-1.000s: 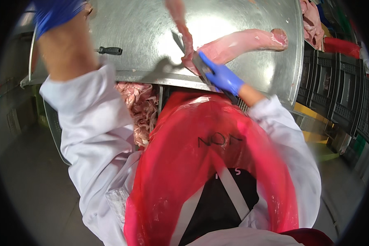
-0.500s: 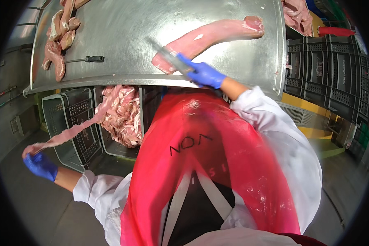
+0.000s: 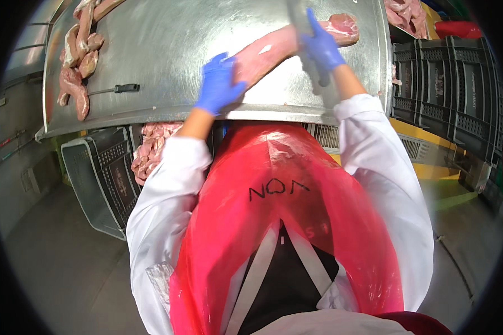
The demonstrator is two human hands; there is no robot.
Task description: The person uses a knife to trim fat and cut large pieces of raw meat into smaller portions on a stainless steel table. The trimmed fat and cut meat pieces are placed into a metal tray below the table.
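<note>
A long pink pork loin (image 3: 265, 53) lies slantwise across the steel table, its thicker end at the far right. My left hand (image 3: 219, 86) in a blue glove is closed round the near left end, thumb on the near side and fingers on the far side. Over the right part of the loin is my right hand (image 3: 323, 49), also gloved in blue, gripping a knife (image 3: 300, 21). The blade points away from me and is smeared by motion; the handle's butt sticks out below my palm. Whether the edge touches the meat I cannot tell.
Several trimmed meat pieces (image 3: 75, 84) are heaped at the table's left, beside a dark-handled sharpening steel (image 3: 127, 88). Below the front edge stand a grey crate (image 3: 98, 184) and a crate of meat trimmings (image 3: 151, 151). Black crates (image 3: 447, 100) line the right side, with more meat (image 3: 406, 18) behind.
My left hand has come from the far left, beyond the crates, to the loin's near end; the meat strip it held is gone from it. My right hand and knife have moved right and away along the loin.
</note>
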